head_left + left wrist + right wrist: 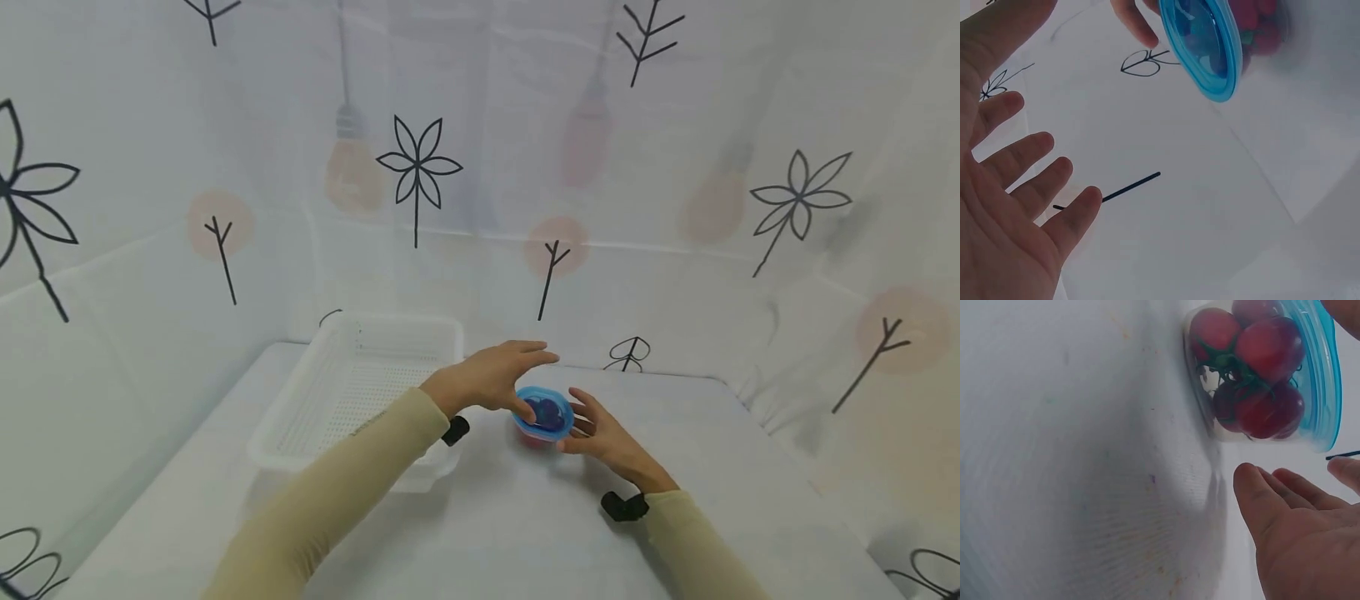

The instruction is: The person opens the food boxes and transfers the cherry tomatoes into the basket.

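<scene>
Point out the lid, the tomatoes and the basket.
Lid (552, 414): head view, on its middle panel.
Tomatoes (1270, 350): right wrist view, on one tomato's skin.
Basket (356, 387): head view, on its bare floor.

White basket (352, 392) before flower-printed backdrop (487, 183)

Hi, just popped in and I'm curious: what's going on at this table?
A person in beige sleeves has the left grip and right grip around a small clear plastic tub of round red tomatoes, its translucent blue plastic lid on. Neither is clasping it; whether the left thumb touches the lid is unclear. The tub appears to rest on the white table, right of a white perforated plastic basket.
</scene>
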### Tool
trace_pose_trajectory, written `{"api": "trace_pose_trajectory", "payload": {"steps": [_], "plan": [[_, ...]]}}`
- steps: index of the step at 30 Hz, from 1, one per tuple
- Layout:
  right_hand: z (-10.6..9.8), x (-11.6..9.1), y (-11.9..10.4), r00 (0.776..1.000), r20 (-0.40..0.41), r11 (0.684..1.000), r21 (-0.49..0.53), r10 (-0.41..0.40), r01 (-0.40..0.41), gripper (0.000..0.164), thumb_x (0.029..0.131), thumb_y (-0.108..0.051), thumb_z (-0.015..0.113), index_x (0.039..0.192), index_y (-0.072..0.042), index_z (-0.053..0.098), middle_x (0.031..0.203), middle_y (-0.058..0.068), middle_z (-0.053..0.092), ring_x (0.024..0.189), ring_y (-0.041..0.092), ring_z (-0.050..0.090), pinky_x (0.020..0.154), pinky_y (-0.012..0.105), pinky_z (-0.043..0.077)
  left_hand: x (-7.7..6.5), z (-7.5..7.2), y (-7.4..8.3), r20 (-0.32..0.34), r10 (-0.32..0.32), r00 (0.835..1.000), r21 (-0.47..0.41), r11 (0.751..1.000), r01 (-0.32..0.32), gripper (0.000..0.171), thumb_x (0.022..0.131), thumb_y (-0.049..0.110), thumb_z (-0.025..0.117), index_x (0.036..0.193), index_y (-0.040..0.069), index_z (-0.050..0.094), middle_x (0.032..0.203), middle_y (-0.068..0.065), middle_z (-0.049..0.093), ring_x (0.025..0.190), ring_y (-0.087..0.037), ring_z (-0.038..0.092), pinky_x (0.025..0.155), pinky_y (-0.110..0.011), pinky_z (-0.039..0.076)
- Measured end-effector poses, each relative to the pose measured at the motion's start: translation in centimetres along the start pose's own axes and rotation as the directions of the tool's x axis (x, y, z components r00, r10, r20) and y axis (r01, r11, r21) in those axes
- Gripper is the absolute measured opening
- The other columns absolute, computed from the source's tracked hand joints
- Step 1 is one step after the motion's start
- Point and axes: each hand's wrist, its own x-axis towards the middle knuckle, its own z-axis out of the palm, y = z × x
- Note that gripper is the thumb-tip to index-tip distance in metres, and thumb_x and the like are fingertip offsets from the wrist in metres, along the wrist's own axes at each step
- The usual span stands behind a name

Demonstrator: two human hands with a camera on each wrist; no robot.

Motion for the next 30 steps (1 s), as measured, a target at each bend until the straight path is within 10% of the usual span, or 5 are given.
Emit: {"api": "trace_pose_trajectory", "payload": {"steps": [18, 30], "plan": [[0.1, 0.1, 0.5, 0.998, 0.063, 0.998, 0.067, -0.006, 0.002, 0.087, 0.082, -0.014, 0.075, 0.15, -0.019, 0.021, 0.152, 0.019, 0.025, 0.136, 0.04, 0.032, 0.104, 0.052, 0.034, 2.2, 3.1, 0.4, 0.123, 0.006, 0.992, -0.27, 0.962, 0.028, 0.076, 0.074, 0.03, 0.083, 0.14, 0.016, 0.048, 0.139, 0.001, 0.05, 0.126, -0.019, 0.045, 0.1, -0.034, 0.041], [0.3, 0.2, 0.8, 0.998, 0.057, 0.997, 0.074, -0.015, 0.011, 0.082, 0.081, -0.018, 0.076, 0.147, -0.02, 0.027, 0.149, 0.016, 0.03, 0.135, 0.039, 0.034, 0.101, 0.045, 0.041, 3.3, 5.3, -0.1, 0.129, -0.02, 0.992, -0.269, 0.962, 0.054, 0.067, 0.072, 0.029, 0.085, 0.131, 0.016, 0.057, 0.129, 0.0, 0.055, 0.118, -0.019, 0.051, 0.096, -0.031, 0.044]]}}
